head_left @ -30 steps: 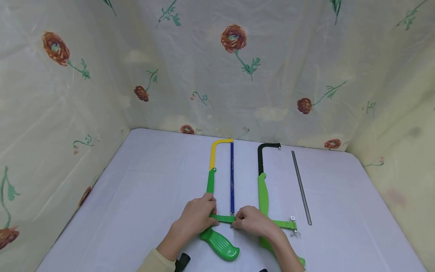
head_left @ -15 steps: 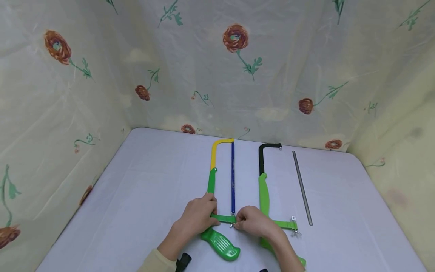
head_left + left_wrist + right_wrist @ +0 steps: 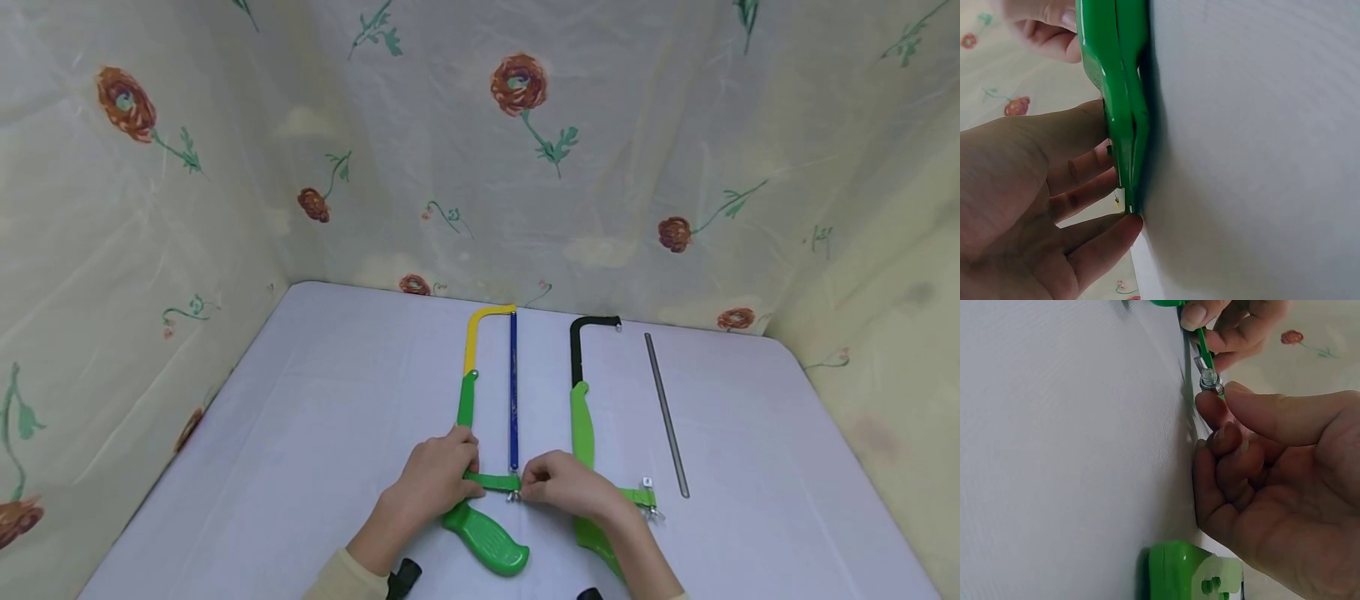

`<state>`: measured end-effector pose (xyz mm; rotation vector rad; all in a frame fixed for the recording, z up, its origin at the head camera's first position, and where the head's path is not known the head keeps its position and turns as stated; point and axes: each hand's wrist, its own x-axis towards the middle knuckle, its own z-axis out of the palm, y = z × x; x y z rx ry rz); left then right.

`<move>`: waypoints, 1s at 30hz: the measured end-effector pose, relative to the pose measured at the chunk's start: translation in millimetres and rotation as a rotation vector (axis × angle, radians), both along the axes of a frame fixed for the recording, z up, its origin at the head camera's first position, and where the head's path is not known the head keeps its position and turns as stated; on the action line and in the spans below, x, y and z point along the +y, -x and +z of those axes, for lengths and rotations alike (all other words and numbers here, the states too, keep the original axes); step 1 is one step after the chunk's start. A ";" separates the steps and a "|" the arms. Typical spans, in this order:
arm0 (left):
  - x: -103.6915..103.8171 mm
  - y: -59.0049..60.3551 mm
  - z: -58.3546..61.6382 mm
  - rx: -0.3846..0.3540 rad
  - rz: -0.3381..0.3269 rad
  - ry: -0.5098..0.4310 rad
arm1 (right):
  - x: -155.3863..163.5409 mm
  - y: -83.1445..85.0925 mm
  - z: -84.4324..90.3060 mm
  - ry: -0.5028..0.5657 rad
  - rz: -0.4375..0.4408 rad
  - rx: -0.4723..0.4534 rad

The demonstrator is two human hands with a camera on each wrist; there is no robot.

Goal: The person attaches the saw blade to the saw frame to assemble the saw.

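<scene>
A hacksaw (image 3: 486,543) with a green handle and yellow front bow lies flat on the table, its blue blade (image 3: 513,392) running along the right side. My left hand (image 3: 433,471) holds its frame just above the handle; in the left wrist view, thumb and fingers bracket the green frame (image 3: 1124,119). At the end of the green crossbar, a silver wing nut (image 3: 1209,379) sits below the blade. Thumb and index finger of my right hand (image 3: 566,483) pinch at this nut, the other fingers curled in the right wrist view.
Right of it lies a second hacksaw (image 3: 582,425), light green with a black bow, partly under my right forearm and without a blade fitted. A loose grey blade (image 3: 666,408) lies farther right. Flower-printed sheeting (image 3: 360,250) rises behind the white table (image 3: 337,367).
My right hand has turned slightly at the wing nut, and its forearm has swung a little to the right. More of the nut shows. My left hand stays in place.
</scene>
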<state>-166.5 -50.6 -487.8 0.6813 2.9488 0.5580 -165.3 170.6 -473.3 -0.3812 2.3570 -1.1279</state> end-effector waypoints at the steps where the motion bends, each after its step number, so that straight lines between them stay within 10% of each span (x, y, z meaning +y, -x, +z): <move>1: 0.0 -0.1 -0.1 -0.002 0.001 0.001 | 0.4 0.3 0.0 0.006 0.002 -0.003; 30: 0.4 0.5 0.0 0.007 0.004 0.006 | -19.9 -7.0 -1.2 -0.200 -0.055 0.149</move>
